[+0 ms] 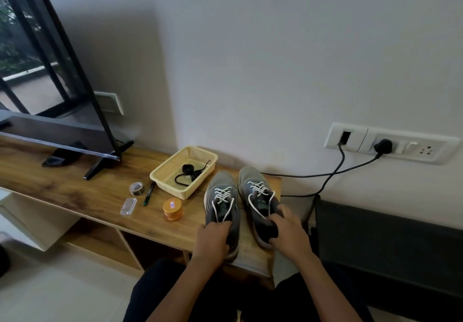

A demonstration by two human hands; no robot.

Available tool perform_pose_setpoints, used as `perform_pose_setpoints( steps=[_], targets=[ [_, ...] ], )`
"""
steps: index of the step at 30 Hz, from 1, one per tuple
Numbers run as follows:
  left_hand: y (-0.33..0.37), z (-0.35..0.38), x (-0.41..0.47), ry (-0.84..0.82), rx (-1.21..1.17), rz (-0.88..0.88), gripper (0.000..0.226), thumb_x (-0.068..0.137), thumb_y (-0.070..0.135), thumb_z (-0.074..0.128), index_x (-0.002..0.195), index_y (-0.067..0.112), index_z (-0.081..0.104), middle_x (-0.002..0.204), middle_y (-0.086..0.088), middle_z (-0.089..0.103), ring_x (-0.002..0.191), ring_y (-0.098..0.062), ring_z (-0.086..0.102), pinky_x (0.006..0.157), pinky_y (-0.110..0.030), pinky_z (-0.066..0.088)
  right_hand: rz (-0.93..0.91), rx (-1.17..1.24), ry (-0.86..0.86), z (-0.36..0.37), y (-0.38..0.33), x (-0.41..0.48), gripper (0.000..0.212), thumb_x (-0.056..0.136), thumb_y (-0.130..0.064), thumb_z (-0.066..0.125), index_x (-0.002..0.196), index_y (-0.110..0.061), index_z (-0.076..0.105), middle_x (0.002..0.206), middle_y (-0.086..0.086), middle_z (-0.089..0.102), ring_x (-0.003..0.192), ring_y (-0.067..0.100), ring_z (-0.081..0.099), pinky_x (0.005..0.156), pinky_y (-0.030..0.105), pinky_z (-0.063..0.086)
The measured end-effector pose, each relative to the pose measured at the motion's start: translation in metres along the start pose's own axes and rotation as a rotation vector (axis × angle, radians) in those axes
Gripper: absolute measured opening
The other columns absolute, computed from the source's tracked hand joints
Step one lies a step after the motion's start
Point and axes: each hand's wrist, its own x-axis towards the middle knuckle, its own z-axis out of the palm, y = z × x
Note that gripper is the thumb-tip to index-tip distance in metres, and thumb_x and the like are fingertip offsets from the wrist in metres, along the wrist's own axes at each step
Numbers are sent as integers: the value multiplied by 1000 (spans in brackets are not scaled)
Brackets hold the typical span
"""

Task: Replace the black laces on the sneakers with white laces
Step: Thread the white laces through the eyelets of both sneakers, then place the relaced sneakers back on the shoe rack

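Two grey sneakers stand side by side on the wooden bench (75, 191), toes toward the wall. The left sneaker (221, 196) and the right sneaker (253, 184) both carry white laces (260, 189) threaded through the eyelets, with loose ends trailing toward the heels. My left hand (213, 240) grips the heel of the left sneaker. The right sneaker's heel collar is held by my right hand (288, 234), thumb inside the opening. Black laces (188, 173) lie in a cream plastic basket (165, 171) behind the left sneaker.
Left of the sneakers lie an orange round tin (172, 209), a pen (149, 192), a tape roll (137, 188) and a small clear box (128, 206). A TV (50, 71) stands at the left. Black cables (333, 171) run from wall sockets (390, 143) past the bench's right end.
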Motion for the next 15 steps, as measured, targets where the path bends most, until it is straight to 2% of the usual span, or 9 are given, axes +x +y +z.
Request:
perform_pose_setpoints(
  steps=[3,7,9,10,12,14,15],
  targets=[
    [-8,-1,1,-21,3,58,44,83,17,59,126,26,51,123,7,61,118,-15,53,94,-32,35,-29,-127,76,4,-8,0,33,87,-12,54,119,-20,53,128,-3,42,113,22,41,80,29,47],
    [0,1,-3,75,13,113,28,84,18,56,110,25,57,109,5,66,106,-16,59,88,-29,36,-54,-166,167,10,-16,-1,22,89,-7,47,104,-17,61,109,-2,58,104,20,48,70,30,46],
    [10,2,-8,114,20,133,20,85,20,51,104,24,58,102,3,67,99,-17,60,86,-28,35,-92,-214,206,15,-24,-7,6,82,-13,64,84,-18,66,88,-3,62,88,17,55,51,27,40],
    [16,2,-11,144,8,143,19,85,23,48,100,24,60,98,3,68,95,-16,61,84,-29,35,-103,-215,224,17,-26,-11,12,70,-13,76,70,-19,65,74,-4,60,75,16,56,41,24,29],
    [23,2,-18,173,-20,162,21,77,28,42,83,25,62,78,5,68,78,-14,64,73,-29,40,-86,-202,266,23,-27,-17,30,48,-9,88,55,-21,61,59,-6,54,62,15,54,36,19,14],
    [25,4,-23,222,-35,219,20,70,32,43,70,28,63,60,9,63,60,-9,62,59,-25,42,-40,-163,294,25,-27,-25,34,42,-5,89,54,-20,61,59,-6,53,60,16,55,35,20,17],
    [25,4,-23,286,-23,251,21,69,34,44,71,29,65,59,10,62,58,-7,61,56,-24,44,-41,-138,329,21,-28,-30,34,42,-4,89,55,-18,61,60,-6,54,61,18,55,35,21,20]
  ],
)
